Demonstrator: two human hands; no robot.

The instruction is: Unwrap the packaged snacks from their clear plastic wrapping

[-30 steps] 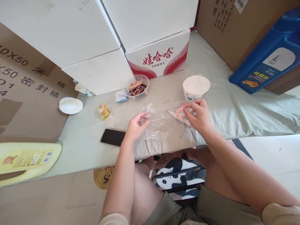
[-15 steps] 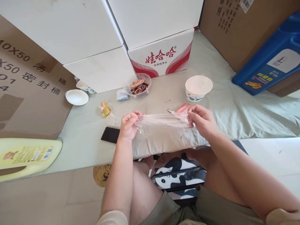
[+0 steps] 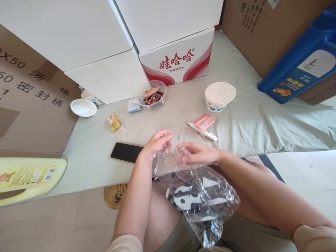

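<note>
A clear plastic bag (image 3: 207, 199) hangs from the table's front edge down over my lap, crumpled and see-through. My left hand (image 3: 159, 142) is closed, pinching the bag near its upper left end. My right hand (image 3: 196, 153) lies at the bag's upper part with its fingers stretched out and film around the fingertips; whether they are inside or behind the film is hard to tell. Beyond my right hand lie a white utility knife (image 3: 201, 131) and a pink packet (image 3: 205, 121), touching each other. A black phone (image 3: 126, 152) rests beside my left wrist.
A white paper bowl (image 3: 219, 96) stands at back right, near a blue jug (image 3: 301, 66). A clear bowl of wrapped snacks (image 3: 153, 93) sits before the white boxes (image 3: 178, 57). A yellow wrapped snack (image 3: 114, 121) and a white bowl (image 3: 83, 107) are leftward; a pale yellow jug (image 3: 34, 178) lies nearer.
The film was stretched between both hands; now the bag hangs down over my lap. My right hand has moved left and nearer, its pinch loosened, uncovering the knife and pink packet.
</note>
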